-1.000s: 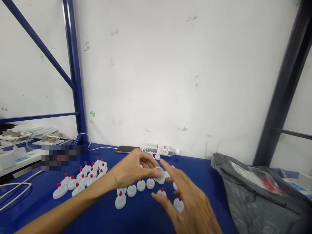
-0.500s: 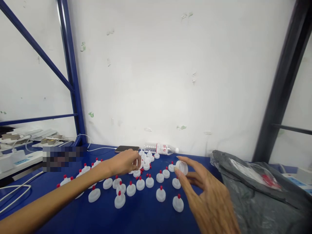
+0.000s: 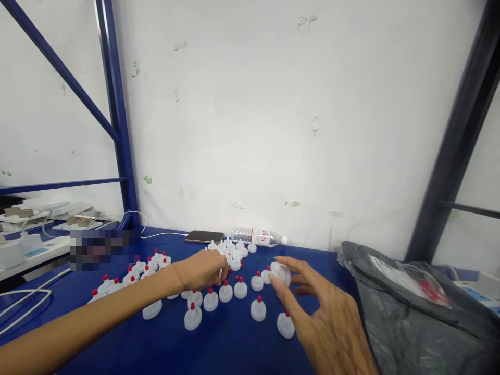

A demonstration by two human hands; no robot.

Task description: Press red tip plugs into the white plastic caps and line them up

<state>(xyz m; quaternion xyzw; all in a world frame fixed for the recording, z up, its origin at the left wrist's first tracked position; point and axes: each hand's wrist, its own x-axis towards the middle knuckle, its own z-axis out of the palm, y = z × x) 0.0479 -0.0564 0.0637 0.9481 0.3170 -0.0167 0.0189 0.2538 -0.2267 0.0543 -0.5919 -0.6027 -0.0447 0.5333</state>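
Observation:
Many white plastic caps with red tips [image 3: 225, 292] stand on a blue table [image 3: 219, 349]. My left hand [image 3: 203, 271] reaches across the table and its fingers are pinched at the small red tips [image 3: 228, 272] beside a pile of plain white caps [image 3: 233, 252]. What they grip is too small to name. My right hand [image 3: 316, 307] is raised a little above the table and holds one white cap [image 3: 281, 273] between thumb and fingertips, the other fingers spread.
A phone [image 3: 203, 237] with a white cable and a lying water bottle [image 3: 260, 237] are by the wall. A grey plastic bag [image 3: 414, 307] lies at the right. Blue rack posts [image 3: 117, 120] stand left, a dark post [image 3: 457, 135] right. More caps [image 3: 133, 273] sit at the left.
My left hand left the cap it shared with the right and reached back to the red tips. My right hand now holds that cap alone and has drawn slightly toward me.

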